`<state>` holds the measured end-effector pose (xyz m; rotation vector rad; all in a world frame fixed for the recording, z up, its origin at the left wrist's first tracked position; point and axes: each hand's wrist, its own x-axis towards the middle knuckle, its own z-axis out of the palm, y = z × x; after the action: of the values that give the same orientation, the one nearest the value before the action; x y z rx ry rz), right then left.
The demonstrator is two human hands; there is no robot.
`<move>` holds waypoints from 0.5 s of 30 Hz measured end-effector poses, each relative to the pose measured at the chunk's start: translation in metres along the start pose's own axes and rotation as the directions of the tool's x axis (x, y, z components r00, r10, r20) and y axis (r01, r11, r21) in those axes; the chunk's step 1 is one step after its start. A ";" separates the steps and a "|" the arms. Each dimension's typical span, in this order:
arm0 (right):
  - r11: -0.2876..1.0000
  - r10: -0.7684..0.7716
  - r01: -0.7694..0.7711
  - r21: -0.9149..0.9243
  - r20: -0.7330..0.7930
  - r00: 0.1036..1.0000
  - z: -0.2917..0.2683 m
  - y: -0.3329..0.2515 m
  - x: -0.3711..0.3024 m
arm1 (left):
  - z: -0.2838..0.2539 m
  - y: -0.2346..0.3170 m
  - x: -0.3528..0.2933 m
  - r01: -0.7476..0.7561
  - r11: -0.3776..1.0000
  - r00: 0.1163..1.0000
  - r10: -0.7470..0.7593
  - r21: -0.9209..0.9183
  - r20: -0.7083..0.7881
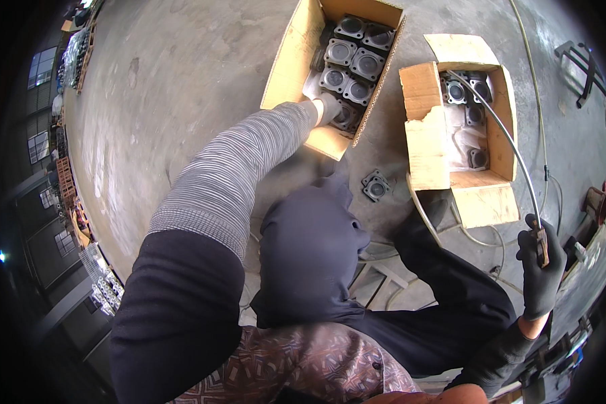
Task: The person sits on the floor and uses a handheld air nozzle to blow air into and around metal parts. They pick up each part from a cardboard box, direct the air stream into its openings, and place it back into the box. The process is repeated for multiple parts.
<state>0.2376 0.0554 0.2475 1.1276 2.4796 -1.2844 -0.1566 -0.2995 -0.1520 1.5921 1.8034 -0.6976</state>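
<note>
My left hand (330, 109), in a grey glove, reaches into the near end of a tall cardboard box (283, 60). It touches or hovers over a dark square-flanged metal casting (347, 116); its fingers are blurred and partly hidden. Several similar castings with round centres (341, 52) lie in rows beyond it. At the right, my gloved right hand (544, 273) is closed round the brown handle of a long thin curved metal rod (512, 138). The rod's far end passes over a second, open cardboard box (424, 128), which holds a few castings (455, 91) on pale plastic lining.
A single casting (376, 186) lies on the concrete floor between the boxes and my legs. A pale hose (533, 74) runs along the floor at the right, with more hose near my foot. A black metal frame (579, 71) stands far right. Pallets (67, 185) line the left side.
</note>
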 end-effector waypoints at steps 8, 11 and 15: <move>0.998 0.035 -0.037 0.057 0.036 0.999 -0.002 0.000 0.002 | -0.010 0.045 0.018 0.325 0.935 0.945 -0.312 -0.145 0.101; 0.998 0.033 -0.034 0.055 0.029 0.999 -0.003 0.001 0.002 | -0.005 0.042 0.015 0.423 0.842 0.900 -0.433 -0.334 0.048; 0.998 0.039 -0.041 0.056 0.035 0.999 -0.004 0.004 0.000 | 0.003 0.039 0.015 0.398 0.898 0.915 -0.403 -0.187 0.009</move>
<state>0.2410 0.0602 0.2475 1.1521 2.3981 -1.3600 -0.1189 -0.2861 -0.1646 1.1233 2.1790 -0.6633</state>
